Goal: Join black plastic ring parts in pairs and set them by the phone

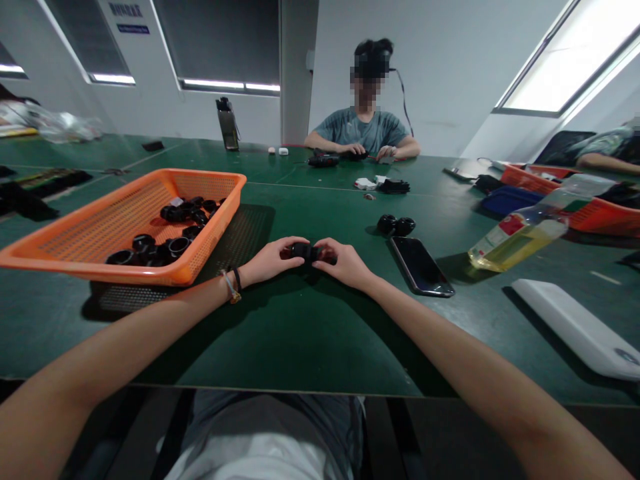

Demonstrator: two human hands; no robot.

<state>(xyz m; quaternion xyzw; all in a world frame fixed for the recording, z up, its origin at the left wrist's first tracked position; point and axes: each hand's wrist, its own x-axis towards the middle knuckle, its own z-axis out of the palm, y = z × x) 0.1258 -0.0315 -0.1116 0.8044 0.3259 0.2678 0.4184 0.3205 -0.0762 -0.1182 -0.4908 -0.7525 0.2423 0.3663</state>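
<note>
Between my two hands, just above the green table [280, 340], is a small black part [303, 251]. My left hand [273, 259] grips its left side with thumb and fingers. On its right side, the fingers of my right hand [343, 261] close round it. Whether it is one piece or two pressed together cannot be made out. An orange basket [210, 250] to the left of my left hand holds several black ring-shaped parts [145, 248]. Beyond my right hand, a pair of black round parts [396, 225] lies on the table.
A phone [423, 265], a tilted bottle of yellow liquid [517, 237] and a white box-like object [575, 327] lie to the right. Across the table sits a person [367, 130] with both hands on dark items. A dark bottle [228, 125] stands at the back.
</note>
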